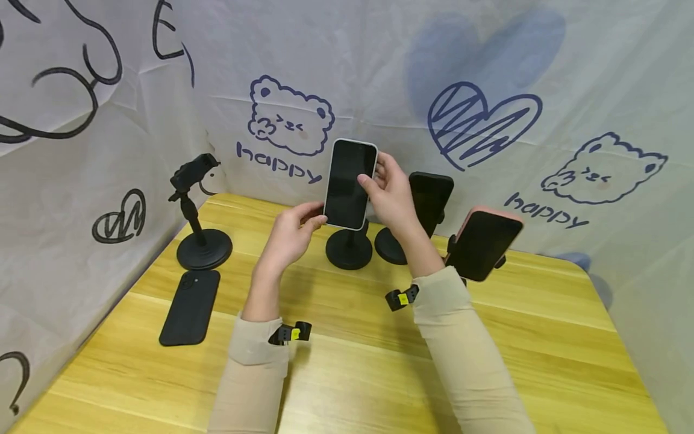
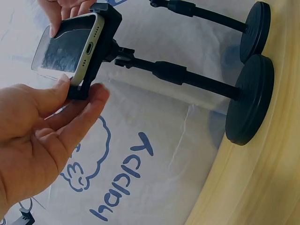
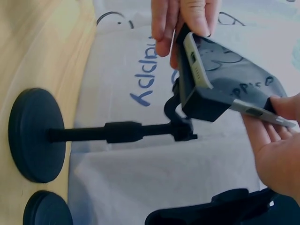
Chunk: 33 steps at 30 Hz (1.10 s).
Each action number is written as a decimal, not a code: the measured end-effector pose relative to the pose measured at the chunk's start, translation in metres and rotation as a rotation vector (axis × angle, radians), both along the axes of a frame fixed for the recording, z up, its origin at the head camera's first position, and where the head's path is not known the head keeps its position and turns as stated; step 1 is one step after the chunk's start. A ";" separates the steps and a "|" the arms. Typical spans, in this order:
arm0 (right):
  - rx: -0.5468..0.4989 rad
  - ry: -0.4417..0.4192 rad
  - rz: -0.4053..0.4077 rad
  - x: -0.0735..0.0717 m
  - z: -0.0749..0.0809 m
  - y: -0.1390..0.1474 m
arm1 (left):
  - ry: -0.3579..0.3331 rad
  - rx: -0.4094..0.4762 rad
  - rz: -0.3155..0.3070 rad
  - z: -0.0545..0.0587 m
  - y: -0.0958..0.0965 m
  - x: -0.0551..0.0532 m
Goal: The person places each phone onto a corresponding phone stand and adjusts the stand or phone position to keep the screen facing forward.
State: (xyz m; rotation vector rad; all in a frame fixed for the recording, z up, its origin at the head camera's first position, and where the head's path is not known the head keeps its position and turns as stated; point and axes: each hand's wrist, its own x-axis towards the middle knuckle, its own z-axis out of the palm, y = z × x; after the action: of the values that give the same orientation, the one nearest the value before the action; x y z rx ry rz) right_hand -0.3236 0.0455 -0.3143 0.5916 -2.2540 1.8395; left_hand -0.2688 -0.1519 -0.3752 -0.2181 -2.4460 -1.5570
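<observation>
A white-edged smartphone (image 1: 350,184) sits upright, screen toward me, in the black clamp (image 2: 110,21) of a phone stand (image 1: 349,249). My right hand (image 1: 393,194) grips the phone by its right edge, thumb over the screen and fingers behind. With thumb and fingers, my left hand (image 1: 291,234) pinches the clamp's left end at the phone's lower corner. Seen from the right wrist, the clamp (image 3: 206,104) reaches around the phone's lower end. The stand's pole (image 2: 211,85) rises from a round base (image 3: 36,135). The clamp's back is mostly hidden.
Right of my hands, a second stand holds a black phone (image 1: 431,196), and another holds a pink-edged phone (image 1: 485,244). At the left, a stand with a bare holder (image 1: 193,172) stands behind a black phone (image 1: 190,307) lying face down on the wooden table (image 1: 347,374). A drawn-on white sheet (image 1: 368,72) hangs behind.
</observation>
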 end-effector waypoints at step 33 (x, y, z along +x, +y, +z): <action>-0.053 -0.044 0.100 0.003 -0.025 0.012 | -0.014 0.019 0.043 0.001 0.011 0.002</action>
State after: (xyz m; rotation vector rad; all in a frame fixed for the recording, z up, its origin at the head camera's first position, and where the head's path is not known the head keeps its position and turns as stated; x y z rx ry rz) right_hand -0.3203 0.0576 -0.3389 0.6724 -2.2326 1.9714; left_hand -0.2671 -0.1408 -0.3740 -0.1516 -2.4286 -1.5685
